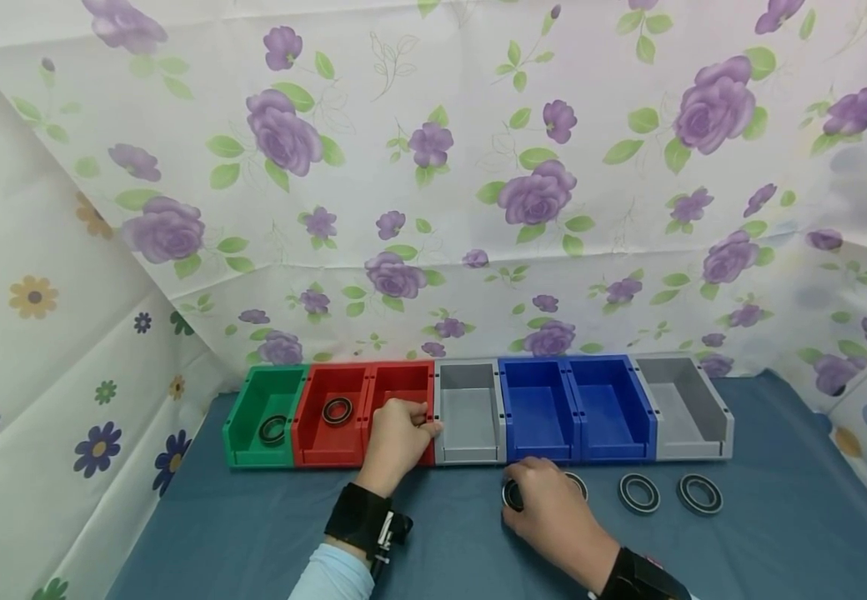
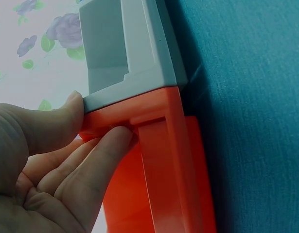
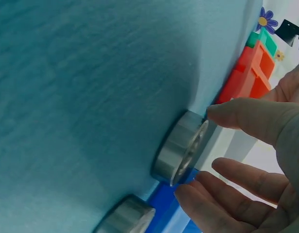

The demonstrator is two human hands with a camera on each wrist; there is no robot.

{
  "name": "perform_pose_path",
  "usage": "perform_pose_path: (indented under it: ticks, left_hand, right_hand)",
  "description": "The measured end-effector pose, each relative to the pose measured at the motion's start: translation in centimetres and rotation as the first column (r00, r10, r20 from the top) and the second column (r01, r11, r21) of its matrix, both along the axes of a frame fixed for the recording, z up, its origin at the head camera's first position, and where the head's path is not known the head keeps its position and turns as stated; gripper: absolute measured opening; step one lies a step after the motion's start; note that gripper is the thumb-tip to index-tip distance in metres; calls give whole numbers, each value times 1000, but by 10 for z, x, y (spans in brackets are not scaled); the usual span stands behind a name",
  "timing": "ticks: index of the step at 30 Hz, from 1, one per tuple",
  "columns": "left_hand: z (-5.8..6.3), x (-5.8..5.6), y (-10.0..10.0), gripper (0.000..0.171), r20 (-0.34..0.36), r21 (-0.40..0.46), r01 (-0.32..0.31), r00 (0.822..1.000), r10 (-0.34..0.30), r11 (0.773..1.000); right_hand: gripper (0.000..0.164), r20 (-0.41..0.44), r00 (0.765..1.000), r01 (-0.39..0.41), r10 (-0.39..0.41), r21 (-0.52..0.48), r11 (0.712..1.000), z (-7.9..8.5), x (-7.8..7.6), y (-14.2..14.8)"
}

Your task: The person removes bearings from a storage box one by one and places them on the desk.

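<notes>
My left hand pinches the side wall of the right-hand red bin, where it meets a grey bin. The thumb lies over the wall's edge and the fingers are inside the red bin. My right hand holds a ring-shaped metal bearing on the cloth, thumb at one side of its rim and fingertips at the opposite side. A second bearing lies beside it, partly covered by this hand in the head view.
Further right on the blue cloth lie two bearings. A row of green, red, grey and blue bins stands behind. One bearing is in the green bin, another in the left red bin. Floral cloth hangs behind.
</notes>
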State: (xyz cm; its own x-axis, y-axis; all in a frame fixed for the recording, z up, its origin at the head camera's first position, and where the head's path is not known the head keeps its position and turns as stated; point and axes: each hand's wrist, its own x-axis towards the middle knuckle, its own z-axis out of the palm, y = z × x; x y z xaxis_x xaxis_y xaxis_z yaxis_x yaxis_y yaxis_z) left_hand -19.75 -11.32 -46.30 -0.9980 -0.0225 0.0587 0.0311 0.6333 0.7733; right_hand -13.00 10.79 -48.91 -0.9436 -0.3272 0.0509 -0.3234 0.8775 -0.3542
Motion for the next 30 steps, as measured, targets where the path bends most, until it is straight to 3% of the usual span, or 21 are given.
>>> perform_pose_path:
  ticks: [9,17,24,30]
  left_hand:
    - [0,0,0,36,-4,-6,-5,1000,5,1000]
    - [0,0,0,36,-14,-20,0,1000,0,1000]
    - [-1,1,0,36,-22,-21,-7,1000,7,1000]
    - [-2,2,0,36,-22,-11,-7,1000,6,1000]
  right_hand:
    - [39,-126,991,39,-42,-29,999,15,-2,0]
    - [40,-237,967,73,-96,-102,992,42,-16,12]
    - [48,-229,958,141,-172,-147,979,60,-32,27]
    - [55,-217,949,190,-228,-179,965,53,-43,40]
